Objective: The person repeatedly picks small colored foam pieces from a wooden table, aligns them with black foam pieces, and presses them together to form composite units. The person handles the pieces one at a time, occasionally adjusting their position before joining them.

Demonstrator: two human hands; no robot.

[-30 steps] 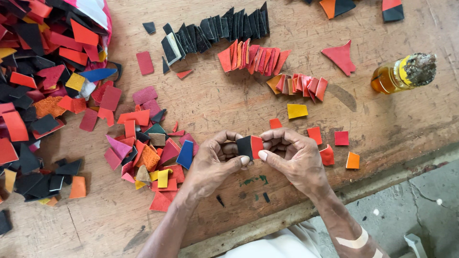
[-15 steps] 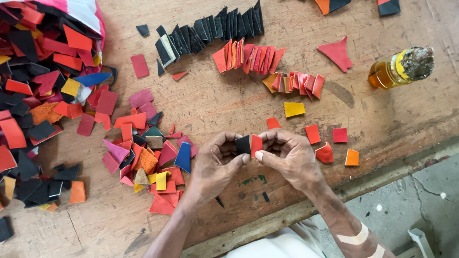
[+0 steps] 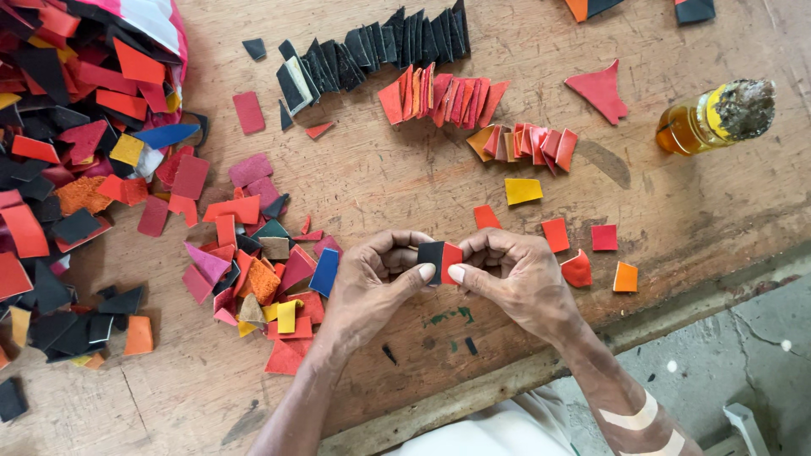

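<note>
My left hand (image 3: 372,283) pinches a small black leather piece (image 3: 430,253) between thumb and fingers. My right hand (image 3: 515,274) pinches a small red leather piece (image 3: 452,256) pressed edge to edge against the black one. Both hands meet above the wooden table (image 3: 380,177) near its front edge. A loose heap of red, pink, orange, yellow and blue scraps (image 3: 253,262) lies just left of my left hand. A few red and orange squares (image 3: 604,237) lie right of my right hand.
A big pile of red and black scraps (image 3: 68,152) fills the left side. Rows of folded black pieces (image 3: 372,51) and red pieces (image 3: 443,97) lie at the back, with a smaller orange-red row (image 3: 524,143). A bottle of amber liquid (image 3: 714,118) lies at right.
The hands and the two pieces stay almost still; only the view has shifted slightly.
</note>
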